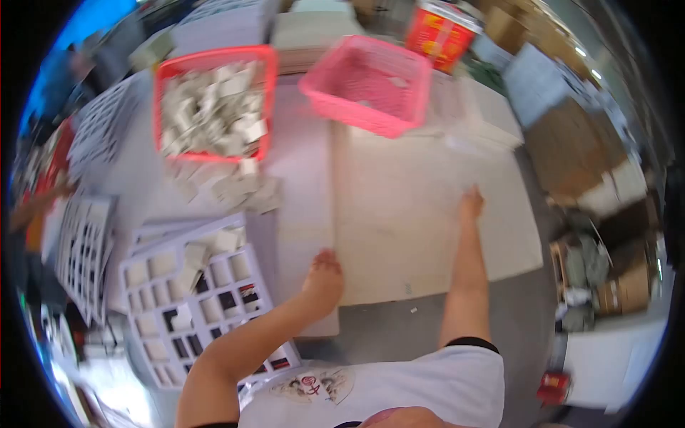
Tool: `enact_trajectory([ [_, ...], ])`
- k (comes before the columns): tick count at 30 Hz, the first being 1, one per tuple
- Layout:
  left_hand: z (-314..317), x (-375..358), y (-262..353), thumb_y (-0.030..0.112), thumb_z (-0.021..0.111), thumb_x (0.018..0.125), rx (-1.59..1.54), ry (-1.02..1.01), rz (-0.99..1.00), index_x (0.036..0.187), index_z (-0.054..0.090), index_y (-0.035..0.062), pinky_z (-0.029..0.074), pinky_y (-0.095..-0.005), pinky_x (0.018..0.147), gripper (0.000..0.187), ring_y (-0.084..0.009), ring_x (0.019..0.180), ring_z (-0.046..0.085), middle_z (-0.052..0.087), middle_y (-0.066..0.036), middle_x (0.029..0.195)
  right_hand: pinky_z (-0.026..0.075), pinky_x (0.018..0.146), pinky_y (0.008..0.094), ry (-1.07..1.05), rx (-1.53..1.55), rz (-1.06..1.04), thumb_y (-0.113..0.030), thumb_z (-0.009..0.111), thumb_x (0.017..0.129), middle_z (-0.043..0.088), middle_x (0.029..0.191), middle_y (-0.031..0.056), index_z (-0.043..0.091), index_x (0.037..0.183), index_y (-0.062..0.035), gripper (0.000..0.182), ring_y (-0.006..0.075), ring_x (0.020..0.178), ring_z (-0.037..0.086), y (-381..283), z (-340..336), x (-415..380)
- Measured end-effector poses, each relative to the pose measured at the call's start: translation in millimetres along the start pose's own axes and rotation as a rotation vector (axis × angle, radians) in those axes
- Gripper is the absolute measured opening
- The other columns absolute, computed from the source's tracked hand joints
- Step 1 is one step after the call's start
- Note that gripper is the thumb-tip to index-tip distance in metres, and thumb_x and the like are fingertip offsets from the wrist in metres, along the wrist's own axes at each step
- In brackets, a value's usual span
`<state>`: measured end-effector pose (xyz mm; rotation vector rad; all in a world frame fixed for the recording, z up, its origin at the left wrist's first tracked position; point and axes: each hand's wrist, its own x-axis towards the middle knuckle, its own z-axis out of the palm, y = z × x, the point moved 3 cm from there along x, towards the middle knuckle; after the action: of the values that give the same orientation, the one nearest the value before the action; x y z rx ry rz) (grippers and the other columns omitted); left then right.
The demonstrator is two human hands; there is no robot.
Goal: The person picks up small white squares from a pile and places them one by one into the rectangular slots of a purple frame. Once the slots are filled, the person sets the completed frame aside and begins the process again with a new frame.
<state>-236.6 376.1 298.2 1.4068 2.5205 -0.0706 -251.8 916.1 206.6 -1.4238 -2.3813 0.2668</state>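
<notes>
My left hand [325,282] is over the near edge of the pale board on the table [399,235], its fingers blurred and pointing away from me. Farther out on the right, my right hand [471,205] reaches over the same board with its fingers stretched forward and apart; nothing shows in it. Left of my left arm lies a white grid tray [207,285] with many square openings, some dark inside. Several small off-white pieces [194,258] rest on this tray. Beyond it, loose pieces [246,187] lie before a red basket [269,107] heaped with similar off-white pieces.
A pink basket [357,114] stands at the back middle, near a red and yellow tin [442,36]. More grid trays [85,253] lean at the left, where another person's arm [43,203] shows. Cardboard boxes [571,150] line the right side beyond the table edge.
</notes>
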Motion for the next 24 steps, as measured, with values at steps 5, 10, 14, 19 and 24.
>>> enact_trajectory([
  [5,-3,-4,3,0.011,0.054,0.085,0.013,0.09,-0.018,0.131,0.046,-0.0153,0.026,-0.0533,0.115,0.053,-0.0478,0.135,0.039,0.04,-0.037,0.142,0.047,0.099,0.0465,-0.041,-0.149,-0.056,-0.015,0.063,0.085,0.059,0.131,0.0158,0.049,0.14,-0.0151,0.056,0.0334,0.119,0.056,-13,16,25],
  [10,-13,-9,-5,0.012,0.058,0.085,-0.03,0.155,-0.002,0.129,0.052,-0.0089,0.03,-0.0483,0.115,0.048,-0.0434,0.133,0.044,0.047,-0.032,0.139,0.052,0.089,0.0387,-0.258,0.185,-0.104,-0.008,0.07,0.075,0.07,0.101,0.0161,0.068,0.112,-0.0043,0.037,0.0278,0.094,0.068,16,55,58],
  [14,-30,-29,-51,0.015,0.063,0.088,-0.913,0.137,0.023,0.128,0.056,0.0003,0.037,-0.0413,0.111,0.044,-0.0358,0.128,0.051,0.057,-0.021,0.132,0.056,0.069,0.0344,-0.276,0.431,-0.178,-0.002,0.072,0.074,0.07,0.083,0.0131,0.072,0.091,-0.0005,0.017,0.0229,0.072,0.068,-33,38,15],
  [19,-82,-135,-141,0.009,0.071,0.084,-0.706,0.833,-0.546,0.115,0.065,0.0023,0.045,-0.04,0.1,0.032,-0.0349,0.111,0.059,0.065,-0.016,0.118,0.052,0.057,0.0277,-0.717,1.003,-0.323,0.0,0.064,0.084,0.065,0.082,0.0067,0.066,0.1,0.0008,0.016,0.0149,0.067,0.063,-214,-91,-224],
  [24,-45,-230,-187,0.015,0.074,0.08,-0.408,0.772,-0.886,0.126,0.059,0.0017,0.042,-0.0426,0.104,0.051,-0.0359,0.124,0.049,0.055,-0.017,0.131,0.049,0.062,0.0245,-1.296,1.11,-0.438,-0.005,0.069,0.085,0.066,0.083,0.003,0.066,0.095,-0.0015,0.011,0.0099,0.068,0.06,-309,-146,-409],
])
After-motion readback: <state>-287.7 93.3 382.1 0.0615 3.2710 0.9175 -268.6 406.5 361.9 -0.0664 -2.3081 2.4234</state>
